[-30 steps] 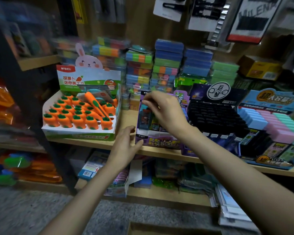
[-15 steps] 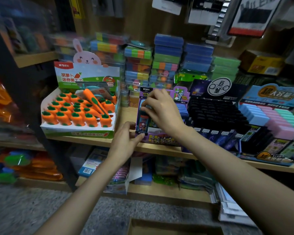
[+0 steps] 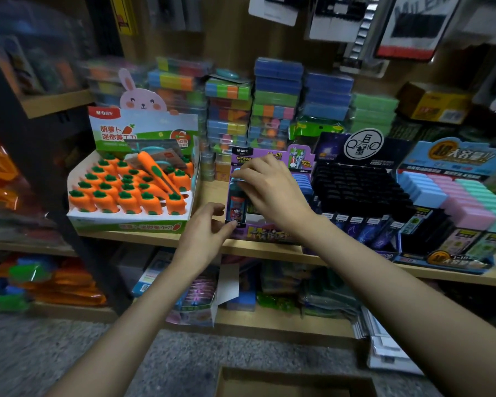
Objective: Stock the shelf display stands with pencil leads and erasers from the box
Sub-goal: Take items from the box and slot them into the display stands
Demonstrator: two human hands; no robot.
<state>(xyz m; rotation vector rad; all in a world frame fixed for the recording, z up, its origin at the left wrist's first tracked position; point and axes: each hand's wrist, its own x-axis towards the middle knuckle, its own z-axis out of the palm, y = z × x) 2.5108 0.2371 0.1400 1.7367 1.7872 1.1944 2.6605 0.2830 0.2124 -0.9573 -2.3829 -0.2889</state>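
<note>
Pencil lead pack (image 3: 236, 197) stands upright at the purple display stand's (image 3: 271, 233) left end, between the hands. The left hand (image 3: 202, 239), fingers loosely bent, touches its lower corner. The right hand (image 3: 274, 190) pinches its top with curled fingers.

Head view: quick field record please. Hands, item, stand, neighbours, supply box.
right hand: pinches the top of the pencil lead pack
left hand: fingertips at the pack's lower left corner; grip unclear
pack: upright, at the left end of the purple display stand
stand: on the wooden shelf, between two other displays
carrot display box: to the left, rows of orange carrots
black display stand: to the right, rows of black caps
cardboard box: bottom edge of frame, contents not visible
</note>
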